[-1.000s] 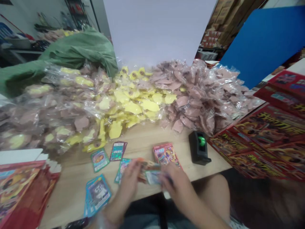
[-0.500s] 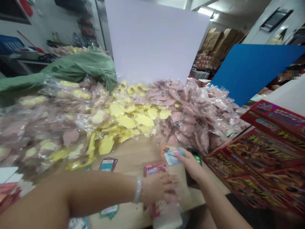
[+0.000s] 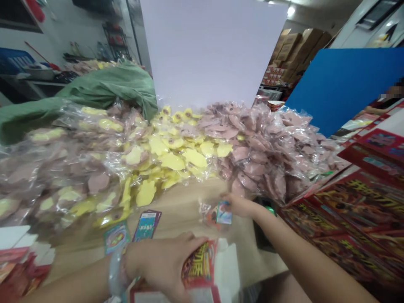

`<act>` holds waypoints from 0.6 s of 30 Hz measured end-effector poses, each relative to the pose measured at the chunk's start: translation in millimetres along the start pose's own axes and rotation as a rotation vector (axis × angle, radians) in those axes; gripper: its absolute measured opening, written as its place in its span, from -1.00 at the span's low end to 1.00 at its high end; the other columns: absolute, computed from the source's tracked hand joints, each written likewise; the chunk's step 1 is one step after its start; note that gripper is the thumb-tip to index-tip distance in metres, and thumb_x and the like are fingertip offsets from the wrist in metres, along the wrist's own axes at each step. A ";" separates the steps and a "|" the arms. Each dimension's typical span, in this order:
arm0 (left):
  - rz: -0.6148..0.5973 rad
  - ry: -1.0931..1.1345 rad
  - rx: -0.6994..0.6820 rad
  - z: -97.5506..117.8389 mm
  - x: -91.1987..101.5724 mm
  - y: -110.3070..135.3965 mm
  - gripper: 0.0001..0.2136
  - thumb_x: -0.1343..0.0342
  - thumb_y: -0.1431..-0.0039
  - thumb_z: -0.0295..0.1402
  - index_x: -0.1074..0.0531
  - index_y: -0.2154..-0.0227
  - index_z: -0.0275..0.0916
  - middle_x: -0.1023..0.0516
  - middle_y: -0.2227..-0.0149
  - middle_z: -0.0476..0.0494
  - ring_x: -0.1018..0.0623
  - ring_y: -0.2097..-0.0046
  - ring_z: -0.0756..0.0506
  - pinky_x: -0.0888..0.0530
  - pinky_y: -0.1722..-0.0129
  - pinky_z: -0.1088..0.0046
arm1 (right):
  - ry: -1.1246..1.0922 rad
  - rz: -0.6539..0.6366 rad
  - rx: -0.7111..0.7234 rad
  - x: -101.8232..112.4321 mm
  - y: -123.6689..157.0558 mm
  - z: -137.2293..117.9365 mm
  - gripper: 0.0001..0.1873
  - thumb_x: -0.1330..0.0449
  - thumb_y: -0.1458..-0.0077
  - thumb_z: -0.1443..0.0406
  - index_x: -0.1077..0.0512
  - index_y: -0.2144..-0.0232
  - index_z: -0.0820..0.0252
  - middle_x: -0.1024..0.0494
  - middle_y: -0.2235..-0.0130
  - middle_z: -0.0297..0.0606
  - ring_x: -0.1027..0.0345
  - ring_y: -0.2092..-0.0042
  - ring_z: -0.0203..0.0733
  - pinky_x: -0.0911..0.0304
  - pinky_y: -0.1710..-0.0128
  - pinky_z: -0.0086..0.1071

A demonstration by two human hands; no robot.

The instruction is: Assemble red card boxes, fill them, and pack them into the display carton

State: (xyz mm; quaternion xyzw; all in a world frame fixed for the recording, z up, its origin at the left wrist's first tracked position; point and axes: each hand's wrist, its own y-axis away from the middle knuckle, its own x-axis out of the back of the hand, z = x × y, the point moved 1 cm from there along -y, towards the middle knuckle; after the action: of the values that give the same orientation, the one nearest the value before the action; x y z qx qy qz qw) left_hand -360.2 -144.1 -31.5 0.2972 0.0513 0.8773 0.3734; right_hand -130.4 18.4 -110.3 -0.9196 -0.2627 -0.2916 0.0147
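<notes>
**Right hand (image 3: 240, 206) pinching, left hand (image 3: 160, 265) clamped down**

So the right hand's got its fingers drawn in narrow on a clear-wrapped card pack (image 3: 217, 213), held up over the wooden surface (image 3: 186, 210). The left hand is spread wide over a red printed pack (image 3: 198, 265) at the near edge, right by a white carton (image 3: 227, 269). A couple of loose trading cards (image 3: 116, 237) lie just ahead, up against a big heap of clear plastic bags (image 3: 252, 155).

Red carton (image 3: 198, 265), yellow lettering, blue board (image 3: 344, 88) — packets (image 3: 252, 155) pink and yellow, seemingly
</notes>
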 end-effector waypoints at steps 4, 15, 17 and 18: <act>0.127 0.466 0.018 -33.1 18.8 -1.6 -0.46 -0.26 0.27 -0.26 -0.39 0.09 -0.14 -0.51 0.22 -0.09 -0.49 0.18 -0.21 -0.40 0.17 0.35 | -0.307 0.277 -0.208 -6.2 40.8 6.0 -0.62 -0.06 0.09 0.06 -0.44 0.40 0.27 -0.55 0.41 -0.16 -0.41 0.40 -0.16 -0.28 0.39 -0.31; 0.350 0.637 0.020 -40.2 -8.5 -65.0 -0.42 -0.25 0.24 -0.26 -0.34 0.04 -0.20 -0.51 0.22 -0.11 -0.49 0.21 -0.16 -0.43 0.26 0.35 | -0.759 0.607 -0.369 -87.4 45.4 -12.1 -0.67 -0.30 0.39 0.18 -0.38 0.53 0.28 -0.48 0.59 -0.29 -0.35 0.55 -0.21 -0.27 0.58 -0.37; 0.491 0.393 0.008 -32.9 -12.6 -47.7 -0.15 -0.31 0.37 -0.27 -0.14 -0.11 -0.14 -0.37 0.02 -0.16 -0.35 0.00 -0.25 -0.32 0.06 0.22 | -0.803 0.685 -0.318 -50.9 68.3 -24.6 -0.61 -0.33 0.43 0.17 -0.40 0.48 0.26 -0.50 0.52 -0.30 -0.37 0.50 -0.22 -0.29 0.54 -0.39; 0.579 0.202 0.018 -30.1 -14.7 -39.1 -0.06 -0.32 0.41 -0.27 -0.06 -0.15 -0.14 -0.29 -0.04 -0.19 -0.27 -0.06 -0.29 -0.24 -0.01 0.15 | -0.822 0.744 -0.275 -31.5 82.3 -31.8 -0.58 -0.34 0.43 0.16 -0.40 0.43 0.24 -0.52 0.47 -0.32 -0.38 0.45 -0.24 -0.31 0.49 -0.41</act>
State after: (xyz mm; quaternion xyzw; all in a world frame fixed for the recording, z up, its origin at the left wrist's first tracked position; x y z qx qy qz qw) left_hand -344.6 -122.3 -75.4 0.2140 0.0093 0.9718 0.0982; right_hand -128.6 -73.2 -90.7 -0.9816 0.1349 0.0833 -0.1068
